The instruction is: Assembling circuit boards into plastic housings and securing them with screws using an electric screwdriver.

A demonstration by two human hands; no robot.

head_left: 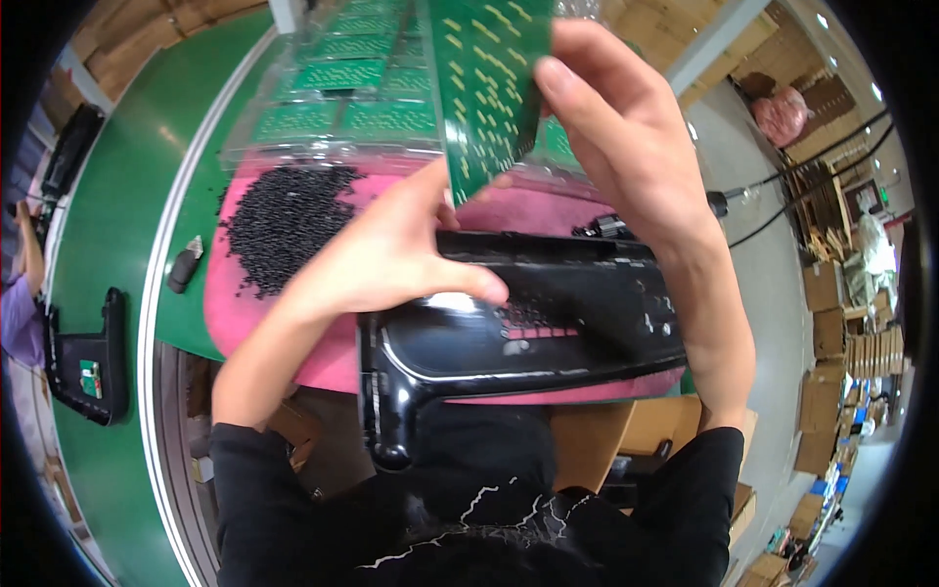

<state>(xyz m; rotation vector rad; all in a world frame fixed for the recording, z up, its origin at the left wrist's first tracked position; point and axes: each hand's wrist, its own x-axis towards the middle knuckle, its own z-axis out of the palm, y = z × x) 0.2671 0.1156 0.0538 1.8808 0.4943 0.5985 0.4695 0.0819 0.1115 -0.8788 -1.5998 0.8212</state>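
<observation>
A green circuit board with rows of pale solder marks stands tilted above the work surface. My right hand grips its right edge, thumb on the near face and the other fingers partly hidden. By the board's lower end is my left hand, its thumb stretched out over a black plastic housing. Its other fingers reach behind the board's lower corner and are partly hidden; whether they press on it is unclear. The glossy housing lies on a pink mat, with slots in its middle and an arm-like part toward me.
Clear plastic trays of green circuit boards stand behind the mat. Many small black screws or pins are heaped at left, near a small dark object. Another black housing lies across the white rail, where a person in purple appears.
</observation>
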